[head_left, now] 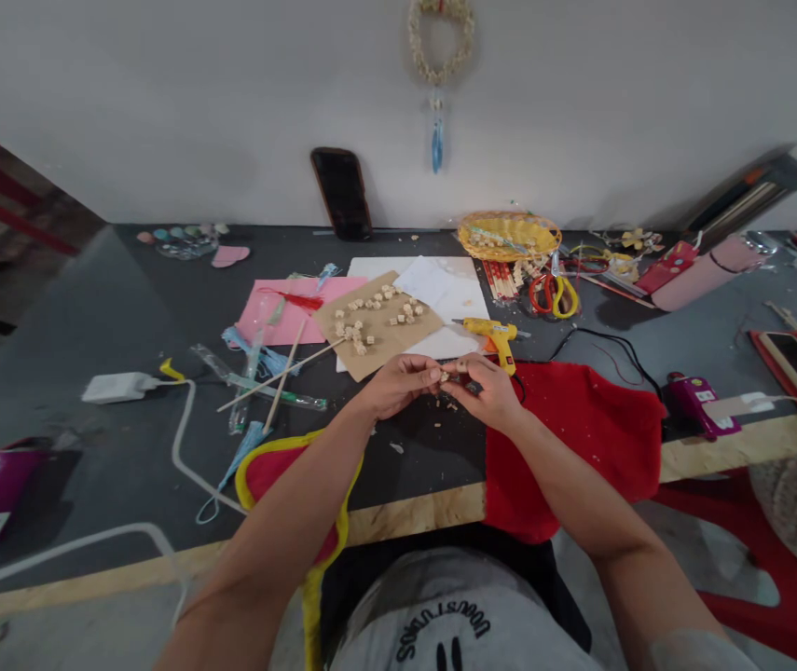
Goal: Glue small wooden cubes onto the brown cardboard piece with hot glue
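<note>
My left hand (402,384) and my right hand (488,391) meet above the dark table, fingers closed in a pinch. Between their fingertips is a small beige piece (446,376), too small to make out fully. A dark bit shows under my right fingers; what it is I cannot tell. Just beyond lies a brown paper sheet (405,345) bearing several small beige cube-like clusters (352,334). A yellow glue gun (492,330) rests close behind my right hand. Tiny beige scraps (451,406) are scattered below the hands.
Thin sticks (279,376), blue tassels (248,447) and pink paper (258,312) lie left. A wicker basket (510,237), scissors (553,294) and pink bottle (712,270) stand behind right. Red cloth (580,429) hangs over the front edge. A phone (342,193) leans against the wall.
</note>
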{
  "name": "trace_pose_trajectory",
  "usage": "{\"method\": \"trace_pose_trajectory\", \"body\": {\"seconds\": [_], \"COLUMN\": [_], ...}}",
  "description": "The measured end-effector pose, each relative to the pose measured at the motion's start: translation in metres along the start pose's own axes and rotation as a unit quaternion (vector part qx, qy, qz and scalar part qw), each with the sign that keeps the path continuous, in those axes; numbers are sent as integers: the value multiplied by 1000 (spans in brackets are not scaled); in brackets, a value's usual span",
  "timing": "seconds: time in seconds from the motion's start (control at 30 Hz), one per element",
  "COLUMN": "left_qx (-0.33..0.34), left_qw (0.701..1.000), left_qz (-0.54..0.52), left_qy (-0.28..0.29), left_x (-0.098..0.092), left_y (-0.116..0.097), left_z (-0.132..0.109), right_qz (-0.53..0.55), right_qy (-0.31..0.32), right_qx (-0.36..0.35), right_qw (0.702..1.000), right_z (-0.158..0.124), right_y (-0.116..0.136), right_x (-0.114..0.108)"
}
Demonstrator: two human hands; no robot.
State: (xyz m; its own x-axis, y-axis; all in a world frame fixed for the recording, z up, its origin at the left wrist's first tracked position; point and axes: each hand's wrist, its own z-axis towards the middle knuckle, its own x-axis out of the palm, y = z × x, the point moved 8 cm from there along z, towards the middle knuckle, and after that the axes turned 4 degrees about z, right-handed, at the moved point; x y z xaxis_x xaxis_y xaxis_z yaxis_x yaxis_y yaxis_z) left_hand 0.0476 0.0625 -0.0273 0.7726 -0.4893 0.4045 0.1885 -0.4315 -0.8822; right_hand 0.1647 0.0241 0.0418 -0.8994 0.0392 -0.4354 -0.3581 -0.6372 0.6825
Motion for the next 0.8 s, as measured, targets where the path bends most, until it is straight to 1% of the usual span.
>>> {"method": "trace_pose_trajectory", "body": {"seconds": [0.13, 0.33, 0.43, 0.67, 0.8], "left_qx": [11, 24, 23, 22, 20], "left_qw": [1000, 998, 998, 998, 999], "left_qz": [8, 56, 59, 61, 39], "left_qy": [-12, -10, -13, -3, -13], "left_x": [-1, 1, 2, 4, 1], "left_y": [-2, -5, -6, -7, -4], "left_z": [0, -1, -1, -2, 0], "right_qz": [1, 14, 18, 12, 18], "right_qy": [-3, -8, -13, -5, -11], "right_qx": [14, 5, 0, 19, 27], "right_qw": [1000, 1000, 1000, 1000, 999], "right_z": [0, 0, 0, -2, -3], "right_y": [-1, -1, 0, -5, -8], "right_x": [-2, 0, 0, 4, 4]}}
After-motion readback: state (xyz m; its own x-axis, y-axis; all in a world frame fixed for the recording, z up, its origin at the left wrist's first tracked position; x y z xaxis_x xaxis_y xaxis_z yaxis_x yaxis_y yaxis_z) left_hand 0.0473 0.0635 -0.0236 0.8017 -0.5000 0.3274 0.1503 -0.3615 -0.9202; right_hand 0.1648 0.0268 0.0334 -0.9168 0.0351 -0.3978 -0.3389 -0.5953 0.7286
